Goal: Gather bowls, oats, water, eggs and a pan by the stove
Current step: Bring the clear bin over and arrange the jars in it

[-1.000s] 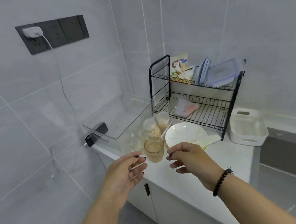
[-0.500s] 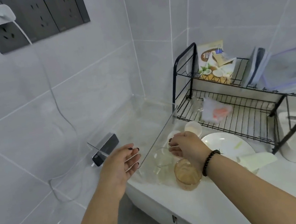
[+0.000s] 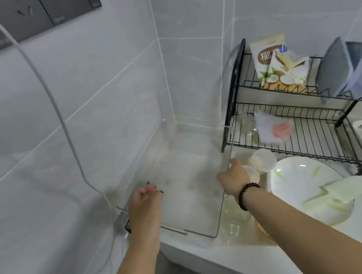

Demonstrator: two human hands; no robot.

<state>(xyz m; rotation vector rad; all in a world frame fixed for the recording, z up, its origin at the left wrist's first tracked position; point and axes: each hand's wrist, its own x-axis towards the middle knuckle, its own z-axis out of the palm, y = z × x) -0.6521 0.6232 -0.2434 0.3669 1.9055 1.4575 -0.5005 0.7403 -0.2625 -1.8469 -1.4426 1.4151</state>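
left hand (image 3: 145, 195) curled on clear box (image 3: 182, 184) rim; right hand (image 3: 235, 179) likewise

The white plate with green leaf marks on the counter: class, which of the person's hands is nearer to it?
Right. The right hand is at the clear box's right wall, just left of the white plate. The left hand is at the box's left edge, with the clear box between it and the plate.
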